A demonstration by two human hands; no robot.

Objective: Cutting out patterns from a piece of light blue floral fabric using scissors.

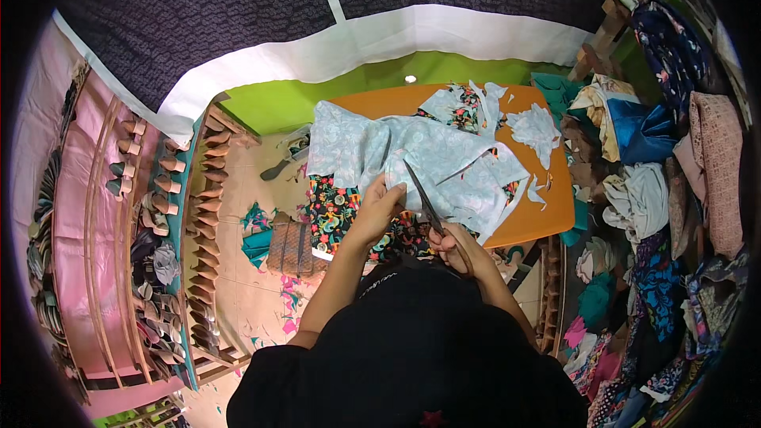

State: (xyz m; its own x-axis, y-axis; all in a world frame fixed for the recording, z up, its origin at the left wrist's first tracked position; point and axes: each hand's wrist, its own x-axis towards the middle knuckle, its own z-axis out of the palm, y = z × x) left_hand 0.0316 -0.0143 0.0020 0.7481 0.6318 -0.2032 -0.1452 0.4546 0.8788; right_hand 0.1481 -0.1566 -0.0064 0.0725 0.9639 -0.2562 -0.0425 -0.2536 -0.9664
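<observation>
My right hand (pixel 453 244) is closed round the handles of a pair of dark scissors (pixel 426 201), whose blades point up and left over the cloth. A piece of printed fabric (pixel 349 140) lies across the table, its pale blue-white back showing; the black floral front (pixel 331 208) shows along the near and left edges. My left hand (pixel 382 204) pinches the fabric just left of the blades. Whether the blades stand apart is too small to tell. On the far right of the table lie pale offcuts (pixel 535 131).
The orange table (pixel 547 214) stands before me. Wooden racks with shoe lasts (pixel 208 222) line the left side, and heaped fabrics (pixel 638 198) fill shelves on the right. Below the table's left edge, a brown woven-looking bundle (pixel 293 250) and scraps (pixel 290 301) lie on the tiled floor.
</observation>
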